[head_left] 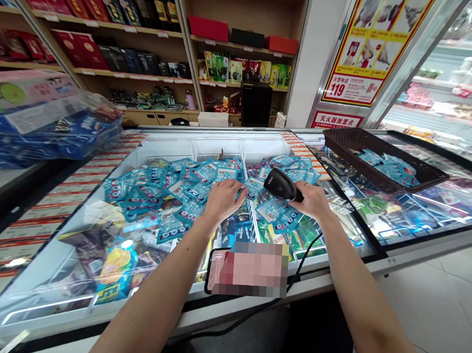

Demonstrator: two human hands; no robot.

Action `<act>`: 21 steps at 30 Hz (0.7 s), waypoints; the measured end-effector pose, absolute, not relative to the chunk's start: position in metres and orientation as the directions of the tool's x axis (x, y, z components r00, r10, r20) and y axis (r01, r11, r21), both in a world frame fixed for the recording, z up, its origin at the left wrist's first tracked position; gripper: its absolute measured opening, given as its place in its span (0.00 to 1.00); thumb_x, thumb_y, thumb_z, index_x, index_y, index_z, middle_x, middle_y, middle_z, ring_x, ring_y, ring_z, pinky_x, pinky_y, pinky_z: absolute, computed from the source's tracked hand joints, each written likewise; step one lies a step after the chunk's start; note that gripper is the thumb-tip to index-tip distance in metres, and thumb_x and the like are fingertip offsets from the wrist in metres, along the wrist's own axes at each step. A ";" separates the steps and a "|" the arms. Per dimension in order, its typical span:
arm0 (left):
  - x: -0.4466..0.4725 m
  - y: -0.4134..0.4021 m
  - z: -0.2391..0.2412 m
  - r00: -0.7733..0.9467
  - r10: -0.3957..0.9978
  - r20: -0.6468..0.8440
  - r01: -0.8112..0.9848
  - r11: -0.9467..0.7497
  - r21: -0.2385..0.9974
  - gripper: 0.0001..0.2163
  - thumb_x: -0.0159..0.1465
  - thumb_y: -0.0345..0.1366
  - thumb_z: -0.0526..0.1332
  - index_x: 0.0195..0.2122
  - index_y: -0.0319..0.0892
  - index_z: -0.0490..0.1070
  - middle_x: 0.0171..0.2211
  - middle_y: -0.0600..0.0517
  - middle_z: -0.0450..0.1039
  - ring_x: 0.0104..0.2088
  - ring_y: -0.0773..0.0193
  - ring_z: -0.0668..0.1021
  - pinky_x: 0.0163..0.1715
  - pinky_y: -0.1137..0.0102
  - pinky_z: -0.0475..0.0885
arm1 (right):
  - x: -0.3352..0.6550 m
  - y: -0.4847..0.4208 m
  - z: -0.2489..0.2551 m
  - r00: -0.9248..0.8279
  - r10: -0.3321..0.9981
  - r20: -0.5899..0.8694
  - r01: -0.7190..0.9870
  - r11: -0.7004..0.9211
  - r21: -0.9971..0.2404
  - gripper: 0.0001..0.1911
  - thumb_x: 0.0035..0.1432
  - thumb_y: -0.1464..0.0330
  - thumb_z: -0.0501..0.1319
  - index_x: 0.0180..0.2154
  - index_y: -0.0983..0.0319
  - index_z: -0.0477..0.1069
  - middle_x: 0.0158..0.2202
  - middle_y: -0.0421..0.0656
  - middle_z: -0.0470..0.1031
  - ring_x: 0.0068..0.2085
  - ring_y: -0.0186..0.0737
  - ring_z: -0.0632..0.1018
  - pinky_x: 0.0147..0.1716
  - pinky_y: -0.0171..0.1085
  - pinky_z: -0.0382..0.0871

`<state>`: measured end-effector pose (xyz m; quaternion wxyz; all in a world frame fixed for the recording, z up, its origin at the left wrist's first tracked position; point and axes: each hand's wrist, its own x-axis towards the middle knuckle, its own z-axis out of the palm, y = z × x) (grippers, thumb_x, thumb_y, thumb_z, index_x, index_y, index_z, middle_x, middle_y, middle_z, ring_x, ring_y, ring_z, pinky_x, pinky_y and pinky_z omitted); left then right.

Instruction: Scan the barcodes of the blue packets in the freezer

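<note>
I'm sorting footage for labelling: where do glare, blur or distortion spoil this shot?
Head view, right: white streaks glare on the freezer glass; head view, left: wrapped boxes look smeared and the shelving leans, probably lens stretch; head view, bottom centre: pixelation hides most of the phone screen; head view, middle: the scanner looks fairly sharp.
</note>
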<state>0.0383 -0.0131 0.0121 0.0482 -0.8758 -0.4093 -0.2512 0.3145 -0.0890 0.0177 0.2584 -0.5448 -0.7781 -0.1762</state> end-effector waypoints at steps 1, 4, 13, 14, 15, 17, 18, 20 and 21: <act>0.039 -0.013 0.012 0.513 0.710 0.483 0.762 -0.635 0.124 0.17 0.64 0.49 0.48 0.41 0.45 0.70 0.41 0.47 0.72 0.45 0.54 0.71 0.44 0.59 0.62 | 0.314 -0.089 0.018 -0.273 0.758 0.592 0.939 0.344 -0.007 0.17 0.51 0.64 0.59 0.44 0.61 0.67 0.38 0.44 0.75 0.35 0.44 0.76 0.29 0.37 0.65; 0.040 -0.011 0.010 0.473 0.734 0.487 0.798 -0.591 0.118 0.24 0.59 0.57 0.51 0.44 0.44 0.68 0.42 0.45 0.71 0.46 0.51 0.70 0.45 0.58 0.62 | 0.315 -0.089 0.018 -0.273 0.765 0.583 0.941 0.339 -0.004 0.17 0.51 0.64 0.59 0.43 0.61 0.67 0.37 0.44 0.75 0.35 0.44 0.76 0.29 0.37 0.65; 0.030 0.006 0.002 0.366 0.805 0.467 0.807 -0.524 0.273 0.25 0.57 0.53 0.57 0.50 0.44 0.63 0.46 0.45 0.70 0.48 0.50 0.70 0.46 0.57 0.61 | 0.314 -0.088 0.017 -0.281 0.761 0.585 0.940 0.342 0.008 0.17 0.51 0.63 0.60 0.44 0.61 0.67 0.38 0.44 0.75 0.36 0.44 0.76 0.29 0.37 0.65; 0.029 0.006 0.003 0.347 0.818 0.459 0.799 -0.514 0.311 0.25 0.57 0.51 0.57 0.52 0.44 0.61 0.46 0.45 0.70 0.46 0.51 0.71 0.46 0.57 0.62 | 0.314 -0.089 0.017 -0.284 0.757 0.588 0.937 0.349 0.003 0.18 0.51 0.63 0.60 0.44 0.61 0.67 0.39 0.44 0.75 0.36 0.44 0.76 0.30 0.37 0.66; 0.028 0.006 0.004 0.330 0.829 0.452 0.788 -0.505 0.353 0.25 0.58 0.49 0.57 0.54 0.44 0.59 0.45 0.46 0.71 0.44 0.53 0.72 0.45 0.58 0.63 | 0.314 -0.089 0.017 -0.288 0.752 0.592 0.934 0.358 -0.002 0.18 0.51 0.63 0.61 0.44 0.61 0.67 0.39 0.44 0.75 0.37 0.45 0.76 0.30 0.37 0.66; 0.027 0.006 0.007 0.306 0.841 0.446 0.751 -0.502 0.429 0.23 0.60 0.45 0.56 0.55 0.45 0.56 0.44 0.47 0.71 0.39 0.57 0.74 0.43 0.61 0.64 | 0.314 -0.089 0.018 -0.295 0.744 0.599 0.927 0.375 -0.009 0.18 0.51 0.62 0.61 0.43 0.61 0.66 0.39 0.44 0.75 0.37 0.44 0.76 0.31 0.37 0.67; 0.027 0.005 0.008 0.302 0.840 0.451 0.730 -0.508 0.457 0.22 0.61 0.43 0.55 0.55 0.46 0.56 0.44 0.48 0.72 0.37 0.59 0.74 0.42 0.62 0.65 | 0.313 -0.090 0.018 -0.297 0.742 0.601 0.925 0.380 -0.012 0.17 0.51 0.62 0.61 0.43 0.61 0.66 0.39 0.44 0.75 0.37 0.44 0.76 0.31 0.37 0.67; 0.026 0.004 0.010 0.304 0.829 0.469 0.699 -0.529 0.481 0.20 0.62 0.40 0.54 0.55 0.47 0.57 0.43 0.50 0.72 0.35 0.62 0.75 0.39 0.64 0.66 | 0.313 -0.090 0.018 -0.301 0.742 0.599 0.923 0.385 -0.014 0.17 0.51 0.62 0.61 0.42 0.61 0.67 0.38 0.44 0.75 0.36 0.44 0.76 0.31 0.38 0.67; 0.027 0.004 0.011 0.308 0.823 0.477 0.692 -0.538 0.482 0.19 0.62 0.39 0.53 0.55 0.48 0.57 0.44 0.50 0.72 0.35 0.62 0.75 0.39 0.65 0.66 | 0.313 -0.090 0.019 -0.302 0.744 0.596 0.922 0.388 -0.016 0.17 0.51 0.62 0.62 0.42 0.61 0.67 0.38 0.45 0.75 0.36 0.45 0.76 0.31 0.38 0.67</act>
